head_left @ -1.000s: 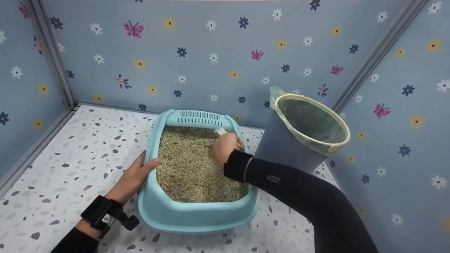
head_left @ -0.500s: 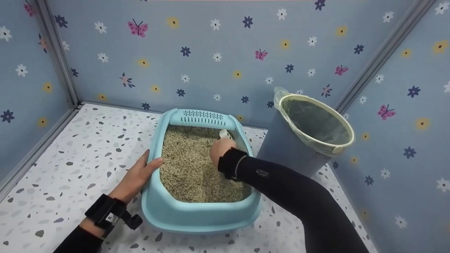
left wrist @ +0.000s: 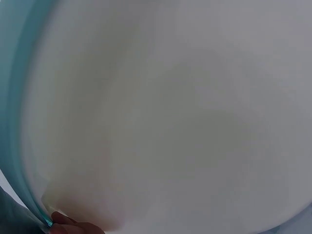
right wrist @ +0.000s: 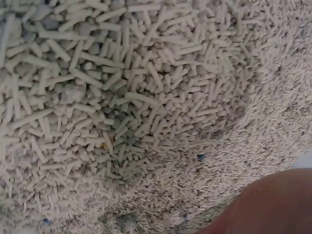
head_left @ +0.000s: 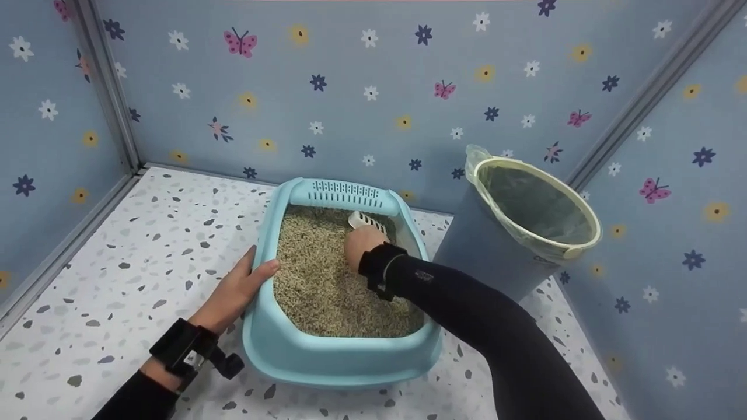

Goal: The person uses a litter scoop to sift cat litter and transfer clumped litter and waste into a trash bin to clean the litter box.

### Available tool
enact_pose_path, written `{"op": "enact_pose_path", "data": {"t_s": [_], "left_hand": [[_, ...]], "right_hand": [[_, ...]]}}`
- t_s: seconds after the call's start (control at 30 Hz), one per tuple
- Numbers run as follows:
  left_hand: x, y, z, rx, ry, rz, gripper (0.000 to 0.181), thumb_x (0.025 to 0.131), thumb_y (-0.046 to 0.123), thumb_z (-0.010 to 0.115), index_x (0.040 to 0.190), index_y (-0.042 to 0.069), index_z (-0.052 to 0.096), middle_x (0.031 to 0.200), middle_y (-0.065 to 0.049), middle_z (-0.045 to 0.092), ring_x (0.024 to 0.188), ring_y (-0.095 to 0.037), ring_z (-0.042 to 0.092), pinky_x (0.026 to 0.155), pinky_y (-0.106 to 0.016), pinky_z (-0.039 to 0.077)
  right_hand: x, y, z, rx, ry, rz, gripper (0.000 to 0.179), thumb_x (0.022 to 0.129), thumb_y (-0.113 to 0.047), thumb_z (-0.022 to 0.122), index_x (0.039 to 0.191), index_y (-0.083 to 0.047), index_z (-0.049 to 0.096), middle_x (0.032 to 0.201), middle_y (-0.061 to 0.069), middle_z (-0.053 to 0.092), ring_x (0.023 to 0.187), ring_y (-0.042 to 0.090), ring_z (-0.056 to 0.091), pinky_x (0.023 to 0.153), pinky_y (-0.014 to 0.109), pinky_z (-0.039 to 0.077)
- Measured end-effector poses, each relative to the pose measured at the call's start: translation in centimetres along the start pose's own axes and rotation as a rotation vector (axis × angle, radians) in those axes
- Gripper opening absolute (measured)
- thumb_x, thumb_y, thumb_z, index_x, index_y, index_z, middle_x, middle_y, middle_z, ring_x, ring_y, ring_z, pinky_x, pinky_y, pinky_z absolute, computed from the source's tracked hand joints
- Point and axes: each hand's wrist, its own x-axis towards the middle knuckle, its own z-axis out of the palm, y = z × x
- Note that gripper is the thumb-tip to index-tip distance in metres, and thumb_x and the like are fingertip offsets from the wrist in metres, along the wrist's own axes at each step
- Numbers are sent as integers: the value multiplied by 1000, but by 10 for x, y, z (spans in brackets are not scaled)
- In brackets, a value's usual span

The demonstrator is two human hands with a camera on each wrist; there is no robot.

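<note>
fingers, right hand (head_left: 361, 245): gripping slotted litter scoop (head_left: 366, 220)
fingers, left hand (head_left: 240, 287): clasping side of litter tray (head_left: 344, 357)
pellet litter (head_left: 309, 262): scooping seemingly begun, unfinished
lined bin (head_left: 487, 259): contents unclear

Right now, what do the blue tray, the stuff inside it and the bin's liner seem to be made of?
Blue tray: probably moulded plastic, smooth, softly shiny, with slots in its back wall.
Stuff inside: matt, short pale rods like pressed pellets; I can't tell of what.
Liner: likely thin plastic film, translucent, bunched over the bin.
</note>
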Motion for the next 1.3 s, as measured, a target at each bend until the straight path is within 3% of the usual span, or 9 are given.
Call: {"op": "enact_pose_path", "data": {"t_s": [0.13,0.33,0.5,0.6,0.73,0.93,1.1,1.17,1.3], "left_hand": [[1,0,1,-20,-3,13,79,116,38,56,180,17,15,169,-24,39,141,-41,54,113,-44,48],[1,0,0,-28,2,23,80,116,37,57,181,18,15,163,-28,45,131,-43,62,107,-48,56],[2,-1,1,-43,2,24,79,116,36,57,180,18,16,164,-28,45,133,-45,62,109,-53,56],[1,-2,1,-58,-11,21,80,116,36,55,181,17,12,173,-25,34,147,-43,50,120,-55,43],[1,-2,1,-73,-22,24,78,117,33,54,181,16,11,179,-21,25,157,-40,37,127,-54,28],[0,-1,-2,-2,8,-5,81,116,38,56,181,16,13,172,-25,35,146,-41,50,118,-49,42],[-1,-1,-4,11,16,-9,82,116,40,56,181,18,11,175,-25,29,147,-42,48,118,-53,41],[-2,-1,-3,9,18,-10,82,116,41,56,181,19,12,176,-25,29,146,-42,49,118,-54,42],[0,0,0,0,9,-6,82,115,41,57,181,19,13,172,-25,35,143,-42,53,115,-52,46]], "right_hand": [[10,4,5,68,54,-67,31,114,-17,63,90,-8,79,95,10,81,90,26,78,88,39,67],[20,2,4,280,142,-162,26,115,-8,59,95,-3,75,104,15,78,98,30,76,97,39,62],[23,3,-2,314,116,-194,18,114,-7,61,102,-4,74,106,14,75,93,27,73,90,36,60],[26,5,-4,320,87,-204,15,115,-10,61,111,-2,73,100,13,71,79,24,64,75,36,53],[28,7,-4,266,108,-235,17,114,-14,60,121,-2,69,98,12,68,74,22,59,69,36,52],[7,6,-6,57,227,-356,21,117,-16,56,126,-2,69,106,13,72,88,25,73,79,38,65],[-25,10,-7,-61,310,-442,17,116,-13,56,121,-3,69,101,8,71,78,21,69,68,37,64],[-36,15,-7,-83,339,-440,15,114,-12,57,116,-4,69,97,7,70,72,20,66,62,38,62],[-52,28,-8,-143,350,-337,18,115,-13,57,111,-2,70,94,8,69,68,19,66,54,38,62]]}}
